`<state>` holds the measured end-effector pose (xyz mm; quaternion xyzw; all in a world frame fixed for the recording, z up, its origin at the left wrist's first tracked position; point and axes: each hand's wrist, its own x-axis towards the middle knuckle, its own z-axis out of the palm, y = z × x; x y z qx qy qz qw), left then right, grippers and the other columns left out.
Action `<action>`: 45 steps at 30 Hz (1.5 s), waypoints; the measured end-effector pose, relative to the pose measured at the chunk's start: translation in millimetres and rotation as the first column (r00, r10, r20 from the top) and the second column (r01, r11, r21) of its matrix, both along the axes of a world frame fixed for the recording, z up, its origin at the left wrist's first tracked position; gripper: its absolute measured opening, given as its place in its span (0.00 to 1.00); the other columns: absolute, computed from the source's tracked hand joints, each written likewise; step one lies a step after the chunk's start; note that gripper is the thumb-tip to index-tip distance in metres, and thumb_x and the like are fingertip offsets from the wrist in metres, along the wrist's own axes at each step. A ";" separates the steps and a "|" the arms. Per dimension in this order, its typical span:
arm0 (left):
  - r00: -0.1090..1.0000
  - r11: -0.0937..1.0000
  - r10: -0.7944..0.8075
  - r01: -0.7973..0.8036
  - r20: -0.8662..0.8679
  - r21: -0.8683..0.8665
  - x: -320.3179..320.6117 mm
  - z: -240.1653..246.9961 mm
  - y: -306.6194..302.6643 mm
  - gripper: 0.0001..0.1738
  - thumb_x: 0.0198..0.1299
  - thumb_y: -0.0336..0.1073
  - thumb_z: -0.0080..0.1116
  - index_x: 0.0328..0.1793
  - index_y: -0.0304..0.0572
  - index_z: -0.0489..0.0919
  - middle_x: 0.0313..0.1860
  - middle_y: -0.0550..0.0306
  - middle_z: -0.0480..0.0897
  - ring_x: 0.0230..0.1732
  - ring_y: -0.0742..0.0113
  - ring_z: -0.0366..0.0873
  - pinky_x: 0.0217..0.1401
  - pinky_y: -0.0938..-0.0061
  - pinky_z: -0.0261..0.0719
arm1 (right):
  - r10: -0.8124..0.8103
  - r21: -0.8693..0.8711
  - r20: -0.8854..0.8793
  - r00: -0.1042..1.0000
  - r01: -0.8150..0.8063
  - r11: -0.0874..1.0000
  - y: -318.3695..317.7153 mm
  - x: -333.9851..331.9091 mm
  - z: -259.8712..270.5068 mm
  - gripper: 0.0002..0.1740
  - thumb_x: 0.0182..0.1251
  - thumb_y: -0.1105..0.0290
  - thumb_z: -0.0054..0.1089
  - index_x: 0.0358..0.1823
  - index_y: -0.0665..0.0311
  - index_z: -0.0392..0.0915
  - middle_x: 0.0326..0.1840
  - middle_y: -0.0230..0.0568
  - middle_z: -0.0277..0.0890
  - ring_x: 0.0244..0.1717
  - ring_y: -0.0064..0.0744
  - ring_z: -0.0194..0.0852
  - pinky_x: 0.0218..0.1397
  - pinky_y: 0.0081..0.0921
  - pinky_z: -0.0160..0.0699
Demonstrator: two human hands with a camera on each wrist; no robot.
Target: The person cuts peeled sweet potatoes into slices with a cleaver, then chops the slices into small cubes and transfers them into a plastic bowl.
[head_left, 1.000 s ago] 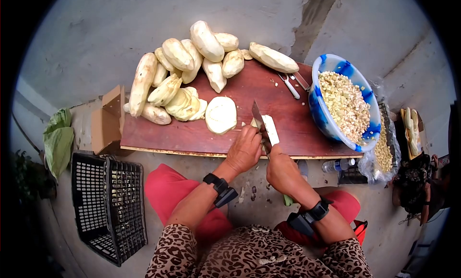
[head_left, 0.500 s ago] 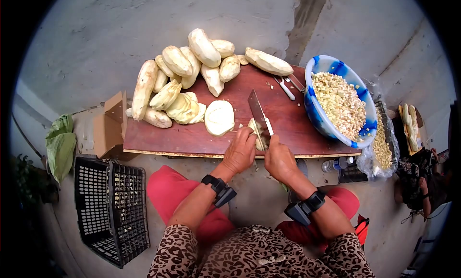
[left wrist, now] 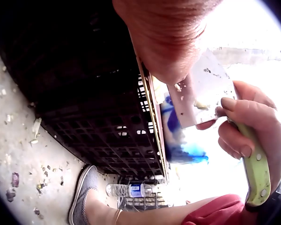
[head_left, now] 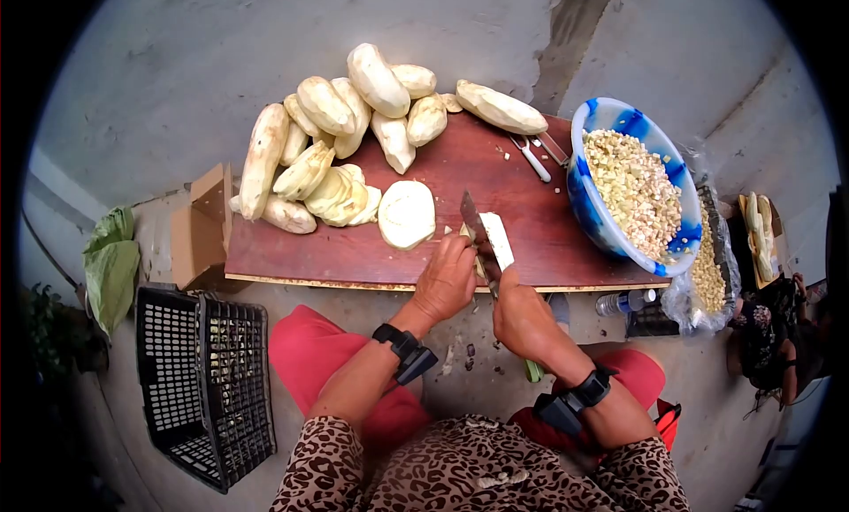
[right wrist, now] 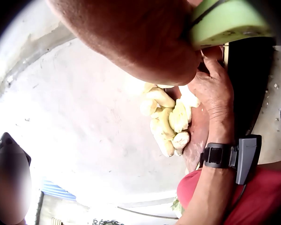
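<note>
My right hand [head_left: 523, 317] grips a kitchen knife by its light green handle [left wrist: 256, 173]. The broad blade [head_left: 474, 222] points away from me over the board, against a cut piece of peeled eggplant. My left hand [head_left: 445, 280], fingers bent, holds that piece beside the blade; its fingers partly hide it. A white strip of eggplant [head_left: 497, 238] lies along the blade's right side. Left of the hands, a round eggplant slice [head_left: 407, 214] lies flat, next to a fanned stack of slices [head_left: 340, 196]. Small pale bits cling to the blade in the left wrist view.
Peeled whole eggplants [head_left: 378, 83] are heaped at the back left of the reddish board [head_left: 354, 256]. A peeler [head_left: 535, 161] lies near a blue-and-white bowl [head_left: 584, 189] of diced pieces. A black crate [head_left: 234, 379] stands on the floor at left, a plastic bottle [head_left: 623, 301] below the board's right side.
Half a second ago the blade stood farther forward over the piece; it has drawn back toward me. The white strip now shows more fully on its right. Both hands keep their holds.
</note>
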<state>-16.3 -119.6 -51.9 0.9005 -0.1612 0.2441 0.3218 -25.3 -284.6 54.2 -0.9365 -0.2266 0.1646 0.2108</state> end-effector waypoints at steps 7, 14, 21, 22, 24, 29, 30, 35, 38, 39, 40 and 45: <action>1.000 1.000 0.004 -0.005 0.007 0.024 0.0 -3.0 -0.1 0.18 0.50 0.22 0.60 0.49 0.30 0.74 0.53 0.41 0.73 0.58 0.41 0.70 0.63 0.55 0.72 | -0.058 0.046 0.053 0.997 0.056 0.997 20.2 26.5 -31.3 0.14 0.63 0.74 0.55 0.45 0.71 0.62 0.32 0.69 0.80 0.37 0.69 0.82 0.42 0.55 0.80; 0.999 0.994 0.036 -0.037 -0.011 -0.106 -3.9 -1.9 1.6 0.19 0.51 0.21 0.58 0.52 0.31 0.73 0.53 0.41 0.73 0.57 0.39 0.71 0.63 0.55 0.71 | -0.067 0.086 0.107 0.992 0.057 0.995 8.5 22.8 -32.0 0.13 0.66 0.73 0.54 0.44 0.71 0.62 0.31 0.69 0.79 0.36 0.69 0.81 0.41 0.57 0.79; 0.997 0.988 0.082 -0.082 -0.001 -0.132 -1.1 -3.7 -0.3 0.18 0.50 0.21 0.58 0.50 0.31 0.73 0.50 0.41 0.73 0.53 0.41 0.72 0.58 0.55 0.71 | -0.011 0.077 0.045 0.999 0.008 0.997 -0.7 5.4 -9.7 0.11 0.65 0.76 0.52 0.43 0.72 0.62 0.30 0.71 0.79 0.35 0.71 0.81 0.41 0.57 0.79; 0.997 0.990 0.076 -0.075 0.006 -0.116 -1.0 -4.3 -0.2 0.18 0.50 0.21 0.59 0.49 0.31 0.73 0.49 0.42 0.73 0.53 0.41 0.71 0.58 0.55 0.71 | -0.011 0.054 0.030 0.999 0.009 0.998 -0.4 3.8 -6.3 0.11 0.64 0.76 0.52 0.43 0.73 0.62 0.30 0.71 0.79 0.35 0.71 0.81 0.41 0.57 0.79; 0.998 0.995 0.063 -0.062 0.017 -0.082 -0.8 -5.5 1.1 0.17 0.50 0.21 0.59 0.47 0.32 0.73 0.48 0.42 0.73 0.51 0.41 0.71 0.57 0.55 0.71 | -0.010 0.010 -0.002 1.000 0.010 1.000 1.3 1.5 -1.8 0.11 0.64 0.77 0.51 0.43 0.73 0.62 0.30 0.71 0.79 0.36 0.71 0.81 0.41 0.57 0.79; 0.998 0.994 0.067 -0.065 0.020 -0.086 -0.3 -4.3 1.0 0.16 0.49 0.20 0.59 0.46 0.31 0.73 0.48 0.43 0.73 0.51 0.41 0.71 0.56 0.56 0.71 | 0.001 -0.012 -0.025 1.000 -0.001 1.000 7.0 4.6 -5.5 0.11 0.64 0.77 0.51 0.44 0.72 0.62 0.32 0.70 0.80 0.38 0.70 0.82 0.43 0.57 0.79; 0.998 0.994 0.068 -0.066 0.020 -0.087 -0.9 -4.6 0.7 0.16 0.49 0.20 0.59 0.46 0.31 0.73 0.48 0.43 0.73 0.51 0.41 0.71 0.56 0.56 0.71 | -0.003 -0.010 -0.034 0.999 0.003 1.000 9.4 6.0 -8.3 0.11 0.64 0.77 0.51 0.45 0.72 0.62 0.32 0.69 0.80 0.38 0.70 0.82 0.44 0.57 0.79; 0.999 0.995 0.048 -0.046 0.025 -0.083 1.0 0.2 0.4 0.16 0.49 0.19 0.59 0.46 0.32 0.74 0.47 0.43 0.74 0.51 0.41 0.72 0.56 0.55 0.71 | -0.034 0.085 0.035 0.999 0.031 0.996 21.8 24.7 -30.5 0.12 0.64 0.75 0.53 0.45 0.72 0.62 0.31 0.69 0.80 0.37 0.70 0.81 0.43 0.57 0.79; 0.999 0.996 0.035 -0.036 -0.016 -0.083 -0.8 1.8 4.6 0.17 0.49 0.19 0.58 0.47 0.33 0.74 0.47 0.43 0.74 0.51 0.41 0.72 0.56 0.55 0.71 | -0.056 0.120 0.041 0.998 0.051 0.991 21.1 23.4 -31.5 0.13 0.65 0.74 0.53 0.45 0.72 0.62 0.31 0.69 0.80 0.37 0.70 0.81 0.42 0.58 0.79; 0.999 0.996 0.027 -0.030 -0.034 -0.087 -0.5 1.4 5.7 0.18 0.49 0.19 0.58 0.48 0.33 0.74 0.47 0.43 0.74 0.51 0.41 0.72 0.57 0.55 0.71 | -0.058 0.127 0.037 0.998 0.053 0.990 18.7 22.2 -31.0 0.13 0.65 0.74 0.54 0.45 0.72 0.61 0.31 0.69 0.80 0.37 0.70 0.81 0.41 0.58 0.79; 0.997 0.995 0.008 -0.015 -0.081 -0.094 -0.1 1.4 7.8 0.18 0.48 0.19 0.59 0.48 0.34 0.74 0.47 0.42 0.74 0.51 0.41 0.72 0.57 0.54 0.71 | -0.075 0.160 0.049 0.996 0.066 0.985 16.1 21.3 -32.1 0.13 0.65 0.74 0.53 0.45 0.72 0.61 0.31 0.69 0.80 0.37 0.70 0.81 0.41 0.58 0.78; 0.982 0.998 -0.027 0.017 -0.188 -0.055 5.8 15.6 22.1 0.24 0.48 0.19 0.58 0.55 0.36 0.74 0.53 0.43 0.74 0.57 0.41 0.73 0.62 0.55 0.70 | -0.112 0.370 0.161 0.981 0.045 0.928 0.0 27.2 -22.3 0.12 0.65 0.75 0.52 0.45 0.73 0.61 0.33 0.70 0.79 0.38 0.72 0.79 0.42 0.59 0.76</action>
